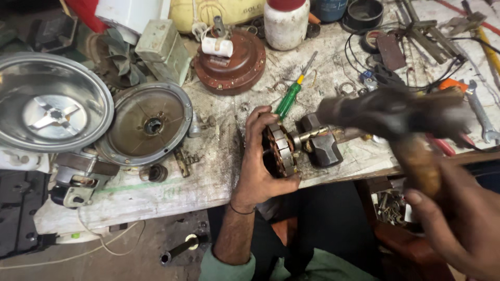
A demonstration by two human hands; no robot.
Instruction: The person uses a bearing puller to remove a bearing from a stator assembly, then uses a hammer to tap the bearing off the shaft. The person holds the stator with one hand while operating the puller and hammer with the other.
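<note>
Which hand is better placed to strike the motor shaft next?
Right, probably: the right hand grips the hammer, raised and blurred above the shaft. The left hand is wrapped around the motor core.

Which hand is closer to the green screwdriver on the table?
Left. The left hand grips the motor core just below the green screwdriver, its fingertips almost at the handle. The right hand is far off to the lower right, swinging a blurred hammer.
</note>
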